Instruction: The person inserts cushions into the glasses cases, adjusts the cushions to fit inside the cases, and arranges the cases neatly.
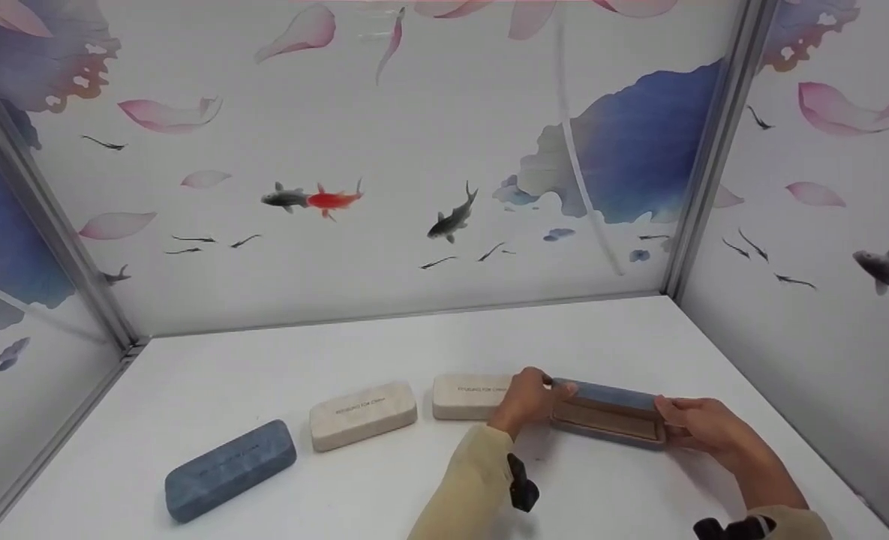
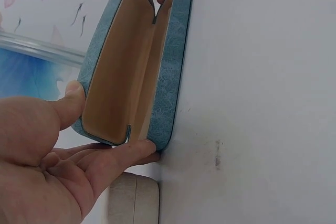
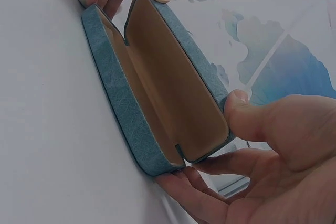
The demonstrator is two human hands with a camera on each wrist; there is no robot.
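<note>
A blue glasses case (image 1: 605, 422) with a brown lining stands on the white table with its lid raised; no glasses show inside. My left hand (image 1: 525, 397) holds its left end, thumb on the lid's edge and fingers by the base. At the opposite end, my right hand (image 1: 714, 433) grips the case in the same way. The left wrist view shows the left thumb pressing the lid of the case (image 2: 173, 61), with fingers along the lower half. In the right wrist view, the right thumb lies on the lid's corner and the fingers reach under the end.
Beside my left hand lies a closed cream case (image 1: 463, 397), partly covered by that hand. Farther left are another closed cream case (image 1: 364, 416) and a closed blue case (image 1: 230, 469). White panels with printed fish and petals (image 1: 384, 150) border the table.
</note>
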